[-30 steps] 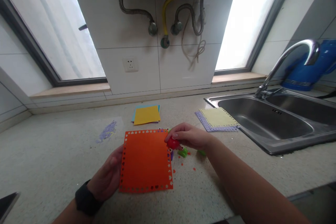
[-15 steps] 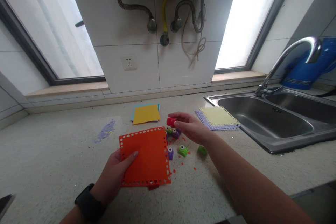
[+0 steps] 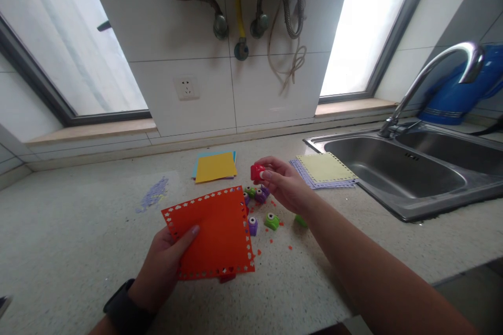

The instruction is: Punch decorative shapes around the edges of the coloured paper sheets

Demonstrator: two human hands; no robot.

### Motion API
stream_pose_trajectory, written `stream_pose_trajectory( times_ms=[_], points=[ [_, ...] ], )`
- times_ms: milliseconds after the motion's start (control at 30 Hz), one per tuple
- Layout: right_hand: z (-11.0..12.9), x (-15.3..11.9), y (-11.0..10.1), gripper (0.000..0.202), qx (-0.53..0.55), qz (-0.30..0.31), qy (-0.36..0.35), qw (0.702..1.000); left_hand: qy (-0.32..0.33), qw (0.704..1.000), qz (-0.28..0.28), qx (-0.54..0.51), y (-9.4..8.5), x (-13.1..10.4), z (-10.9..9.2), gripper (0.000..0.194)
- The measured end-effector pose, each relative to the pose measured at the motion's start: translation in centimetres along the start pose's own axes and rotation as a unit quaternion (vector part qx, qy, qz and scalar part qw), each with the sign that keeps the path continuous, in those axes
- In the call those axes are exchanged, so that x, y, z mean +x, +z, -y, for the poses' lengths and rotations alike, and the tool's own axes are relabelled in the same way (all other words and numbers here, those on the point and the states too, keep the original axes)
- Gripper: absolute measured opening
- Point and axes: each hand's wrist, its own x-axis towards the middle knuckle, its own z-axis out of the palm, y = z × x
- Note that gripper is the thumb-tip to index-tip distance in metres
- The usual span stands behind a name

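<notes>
My left hand (image 3: 170, 251) pinches an orange square sheet of paper (image 3: 214, 235) by its left side, thumb on top. Small shaped holes run along the sheet's edges. A red craft punch (image 3: 257, 173) is between the thumb and fingers of my right hand (image 3: 285, 180), raised beyond the sheet's upper right corner. Below that hand lie several more punches, among them a green punch (image 3: 271, 221) and a purple punch (image 3: 252, 226). Another green punch (image 3: 301, 221) is partly hidden by my right forearm. Under the sheet's lower edge a bit of something red (image 3: 227, 278) shows.
Orange paper bits (image 3: 290, 247) are scattered on the counter (image 3: 98, 241). Yellow and blue sheets (image 3: 216, 167) lie at the back. Hole-edged pale yellow and lilac sheets (image 3: 326, 168) rest by the steel sink (image 3: 377, 167). Purple paper scraps (image 3: 155, 193) lie at left.
The red punch has turned in my right hand, which has shifted slightly. The orange sheet has tilted a little in my left hand. The whole view has shifted slightly.
</notes>
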Motion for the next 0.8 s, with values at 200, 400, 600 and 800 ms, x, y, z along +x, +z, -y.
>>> stream_pose_trajectory(
  times_ms=[200,400,600,800],
  points=[
    [0.2,-0.1,0.2,0.034,0.044,-0.036,-0.027,0.998,0.024,0.999,-0.017,0.027,-0.1,0.0,0.1,0.029],
    [0.0,-0.5,0.6,0.040,0.039,0.004,-0.031,0.999,0.044,0.994,-0.064,0.076,0.8,-0.5,-0.7,0.026],
    [-0.7,-0.3,0.7,0.033,-0.006,0.006,-0.031,0.999,0.059,0.991,-0.071,0.102,0.9,-0.8,-0.9,0.027],
    [-1.1,-0.4,1.0,0.039,0.005,0.025,-0.036,0.999,0.064,0.989,-0.069,0.112,0.7,-0.7,-0.8,0.030]
  ],
)
